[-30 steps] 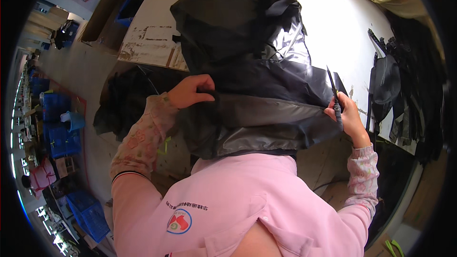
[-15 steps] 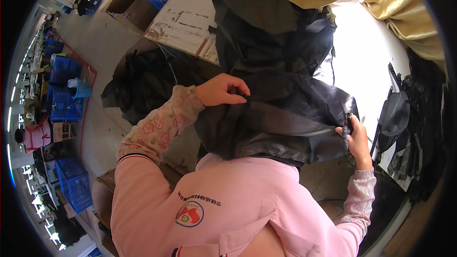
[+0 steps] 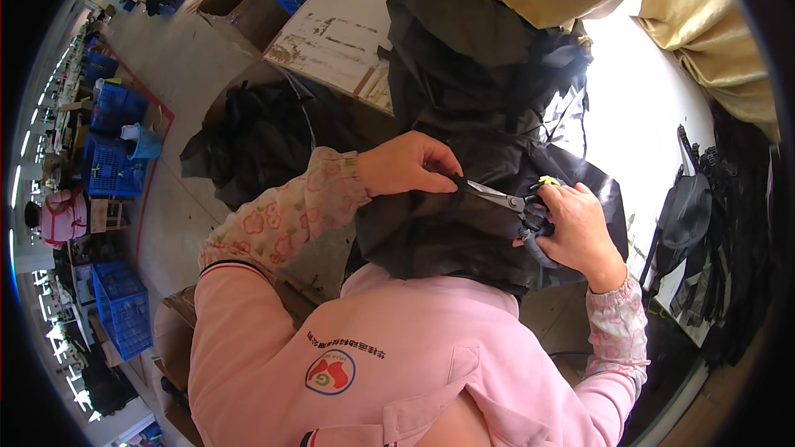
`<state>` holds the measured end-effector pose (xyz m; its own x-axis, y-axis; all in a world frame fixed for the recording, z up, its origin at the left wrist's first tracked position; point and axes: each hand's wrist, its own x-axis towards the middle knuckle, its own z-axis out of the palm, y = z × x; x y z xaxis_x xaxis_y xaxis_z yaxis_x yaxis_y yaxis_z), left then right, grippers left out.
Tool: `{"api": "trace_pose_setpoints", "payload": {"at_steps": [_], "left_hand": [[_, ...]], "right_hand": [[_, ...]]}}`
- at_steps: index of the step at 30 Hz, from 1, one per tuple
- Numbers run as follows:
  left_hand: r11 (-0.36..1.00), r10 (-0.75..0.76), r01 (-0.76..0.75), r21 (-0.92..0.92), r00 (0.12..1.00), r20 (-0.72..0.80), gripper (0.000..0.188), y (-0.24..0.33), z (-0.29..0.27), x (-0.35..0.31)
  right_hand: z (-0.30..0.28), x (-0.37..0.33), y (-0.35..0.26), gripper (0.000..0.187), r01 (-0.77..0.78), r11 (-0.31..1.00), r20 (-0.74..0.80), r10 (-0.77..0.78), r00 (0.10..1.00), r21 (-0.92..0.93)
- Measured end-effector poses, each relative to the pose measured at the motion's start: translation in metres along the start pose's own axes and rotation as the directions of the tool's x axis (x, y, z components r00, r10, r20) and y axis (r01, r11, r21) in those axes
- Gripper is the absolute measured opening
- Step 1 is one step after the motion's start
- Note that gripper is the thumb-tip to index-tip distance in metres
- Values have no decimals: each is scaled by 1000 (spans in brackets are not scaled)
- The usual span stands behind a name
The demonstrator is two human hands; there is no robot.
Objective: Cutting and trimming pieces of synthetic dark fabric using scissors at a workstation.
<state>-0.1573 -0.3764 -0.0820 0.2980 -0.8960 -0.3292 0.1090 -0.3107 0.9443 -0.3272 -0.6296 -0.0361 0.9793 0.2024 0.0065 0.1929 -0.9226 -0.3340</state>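
Black fabric (image 3: 489,74), thin and slightly shiny, spreads over the table edge and down across my lap. With thumb and fingers pinched together, my left hand (image 3: 410,167) grips a bit of this fabric near its middle. My right hand (image 3: 577,228) is closed round a pair of scissors (image 3: 507,200) with dark handles and metal blades. The blades point left, their tips right beside the pinched fabric at my left fingertips. Whether the tips touch the cloth I cannot tell. Something small and yellow-green (image 3: 548,181) shows at my right fingers.
A white worktable (image 3: 331,29) with worn patches lies ahead. More black cloth (image 3: 257,128) is heaped at the left. Black straps and pouches (image 3: 691,207) lie at the right, below a gold curtain (image 3: 704,50). Blue crates (image 3: 116,165) stand along the far-left floor.
My right hand has moved left from the fabric's right edge, and the scissors now show with their blades toward my left hand. My left hand has shifted slightly right, still pinching fabric.
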Motion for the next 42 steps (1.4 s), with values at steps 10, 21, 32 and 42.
{"api": "trace_pose_setpoints", "payload": {"at_steps": [10,21,32,42], "left_hand": [[999,26,-23,-38,998,55,16,3,7,3],[995,-10,16,-96,999,54,15,6,10,3],[998,9,-5,-65,998,59,16,9,13,0],[953,218,-197,230,973,-69,16,13,-19,11]], "right_hand": [[-2,6,-5,53,-6,1000,65,6,998,-13],[2,1,4,53,-6,1000,56,7,998,-10],[3,-1,0,50,-44,998,56,47,997,-49],[-5,-42,19,48,-390,898,10,397,918,201]]}}
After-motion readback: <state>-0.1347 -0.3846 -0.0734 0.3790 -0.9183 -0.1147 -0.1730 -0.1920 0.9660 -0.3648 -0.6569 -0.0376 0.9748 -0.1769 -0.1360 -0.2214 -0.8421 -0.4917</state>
